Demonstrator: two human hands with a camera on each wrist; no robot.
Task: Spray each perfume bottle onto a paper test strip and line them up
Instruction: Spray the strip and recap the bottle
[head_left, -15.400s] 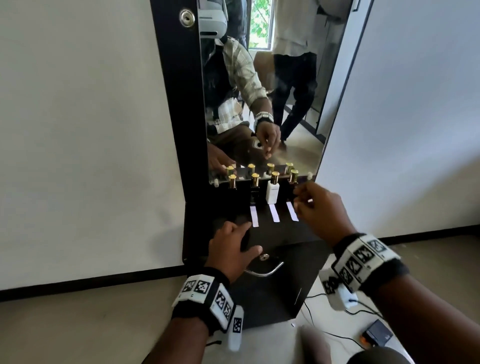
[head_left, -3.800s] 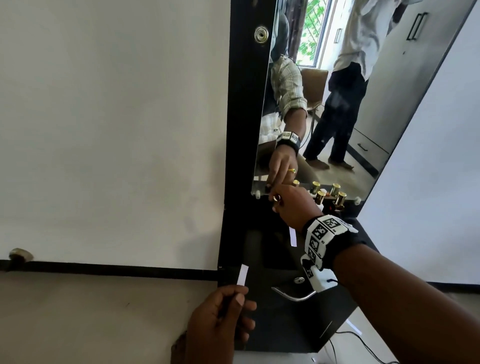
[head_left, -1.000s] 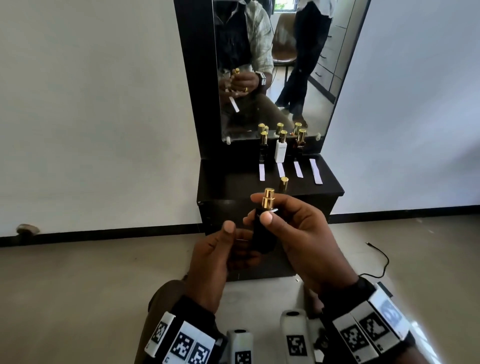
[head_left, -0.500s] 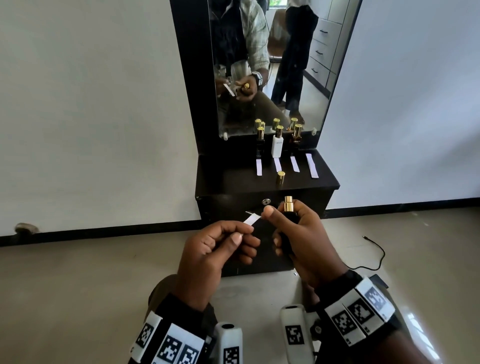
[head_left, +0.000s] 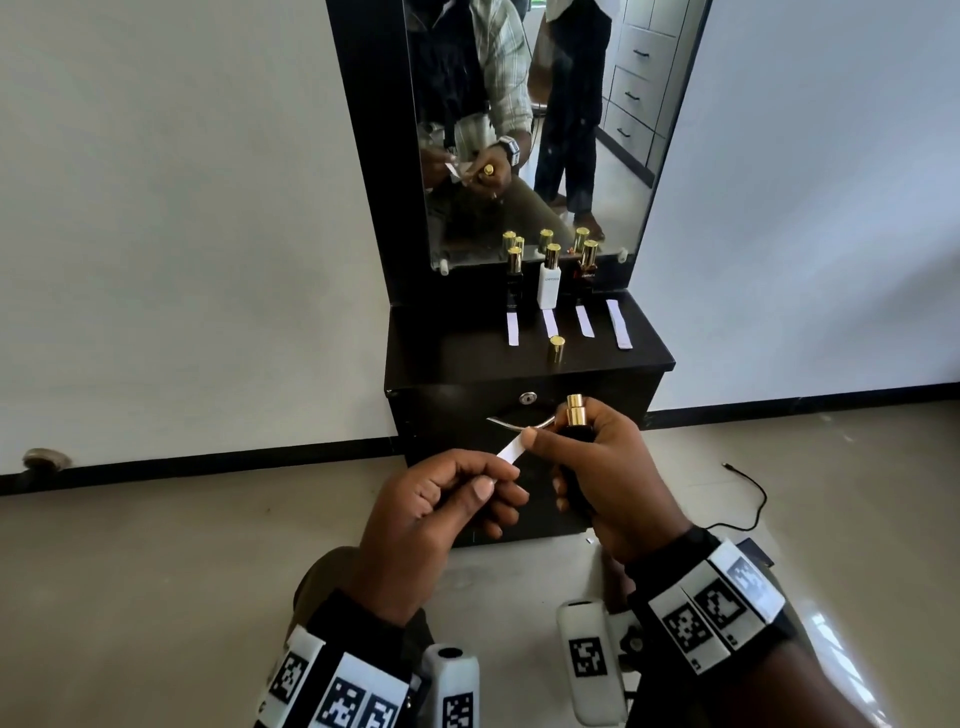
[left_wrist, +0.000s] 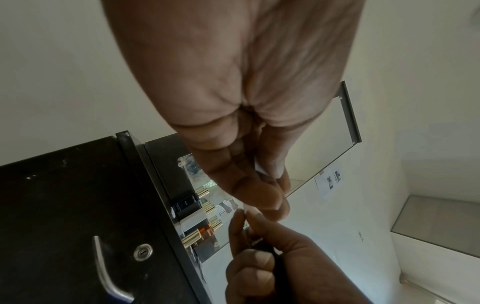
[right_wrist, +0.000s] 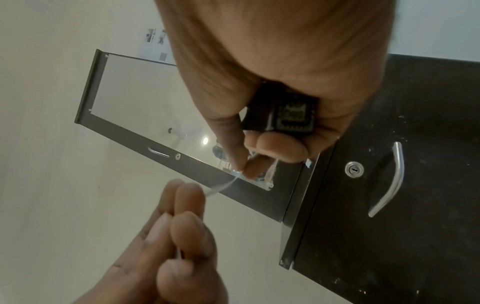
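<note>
My right hand (head_left: 608, 478) grips a black perfume bottle (head_left: 574, 431) upright in front of the cabinet, its gold sprayer bare. My left hand (head_left: 447, 499) pinches a white paper strip (head_left: 511, 448) whose free end touches my right thumb just below the sprayer. In the right wrist view the bottle (right_wrist: 285, 111) sits in my curled fingers and the strip (right_wrist: 221, 187) bends towards them. On the cabinet top (head_left: 452, 348) stand a black bottle (head_left: 514, 280), a white bottle (head_left: 549, 283) and an amber bottle (head_left: 587, 270), with several strips (head_left: 584, 320) laid in a row before them. A loose gold cap (head_left: 556, 348) stands near the front edge.
A tall mirror (head_left: 530, 130) rises behind the bottles and reflects me and a standing person. The cabinet door has a keyhole (head_left: 528, 398) and a curved metal handle (head_left: 514, 423). A black cable (head_left: 753, 488) lies on the floor at right.
My left hand has brought the strip's free end across to the right thumb by the sprayer. The bottle has risen slightly and stands closer to the strip.
</note>
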